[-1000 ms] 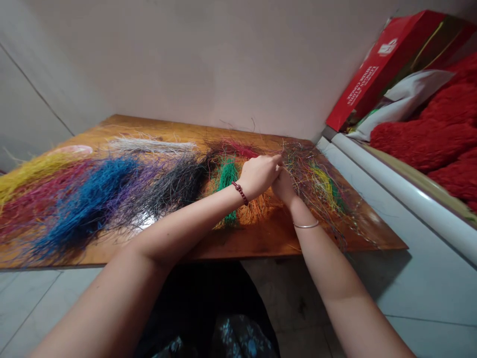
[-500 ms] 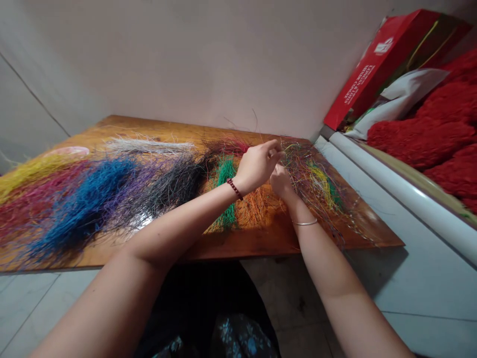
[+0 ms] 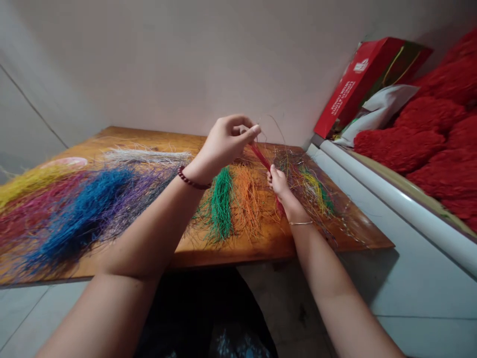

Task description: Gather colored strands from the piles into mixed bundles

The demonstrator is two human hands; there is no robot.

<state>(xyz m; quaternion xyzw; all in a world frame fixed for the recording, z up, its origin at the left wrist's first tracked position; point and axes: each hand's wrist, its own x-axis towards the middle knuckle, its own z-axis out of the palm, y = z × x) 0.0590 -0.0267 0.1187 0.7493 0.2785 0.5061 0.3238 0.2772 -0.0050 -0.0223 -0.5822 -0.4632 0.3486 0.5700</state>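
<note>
A thin bundle of red strands slants over the table between my hands. My right hand is closed round its middle, and the lower end hangs below the fist. At the upper end, my left hand pinches with thumb and fingers; what lies between the fingertips is too fine to tell apart, though thin strands stick out there. Beneath and in front lie a green bundle and an orange bundle. Mixed strands with yellow and green lie to the right of my right hand.
Yellow, magenta, blue, purple and dark bundles cover the left of the wooden table, with a white bundle behind. At right stand a red box and red fluffy heaps on a ledge.
My left hand has moved left and up, away from my right hand. The red bundle now shows between them. The view has shifted slightly.
</note>
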